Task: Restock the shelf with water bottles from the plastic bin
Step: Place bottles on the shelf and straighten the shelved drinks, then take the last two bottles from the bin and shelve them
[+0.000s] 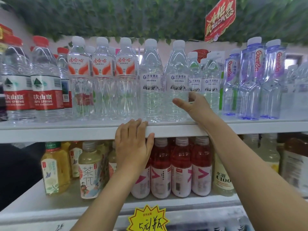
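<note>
A clear water bottle point(176, 77) with a white cap and a blue-printed label stands at the front of the upper shelf point(66, 129). My right hand point(194, 105) grips its lower body, thumb in front and fingers round its right side. A matching bottle point(150, 80) stands just to its left, and two more point(210, 80) stand behind on the right. My left hand point(133, 144) rests on the shelf's front edge below these bottles, fingers curled over the lip. The plastic bin is out of view.
Red-capped water bottles point(45, 80) and orange-labelled bottles point(101, 77) fill the upper shelf's left. Purple-tinted bottles point(251, 77) stand on its right. The lower shelf holds tea bottles point(90, 170) and pink drinks point(180, 165). A yellow price tag point(148, 219) sticks up below.
</note>
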